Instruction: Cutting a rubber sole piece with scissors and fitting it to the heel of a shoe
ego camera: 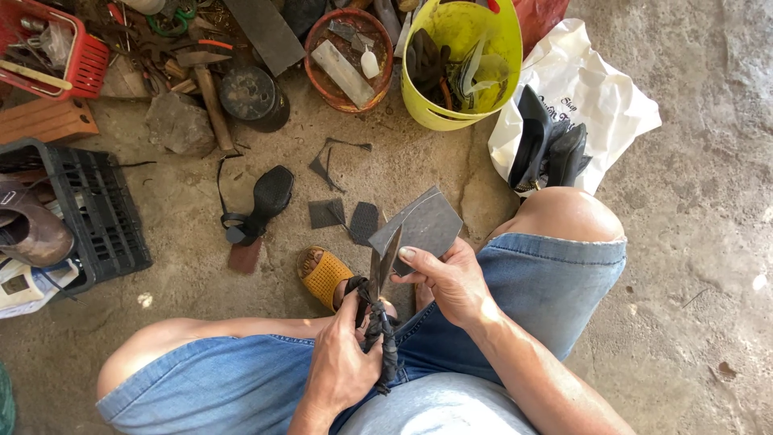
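Observation:
My left hand [342,362] grips the cloth-wrapped handles of a pair of large scissors [380,278], blades pointing up and away from me. My right hand [449,278] holds a flat grey sheet of rubber-like material [427,221] by its lower edge, and the scissor blades meet the sheet's left edge. Both hands sit above my lap, between my knees in blue denim shorts. A yellow sandal [324,275] on my foot shows just beyond the scissors.
On the concrete floor lie small dark cut pieces [354,219] and a black high-heeled sandal [259,203]. Farther off stand a yellow bucket [459,64], an orange bowl [348,58], a red basket [50,44], a black crate [84,209] and a white bag with black shoes [564,121].

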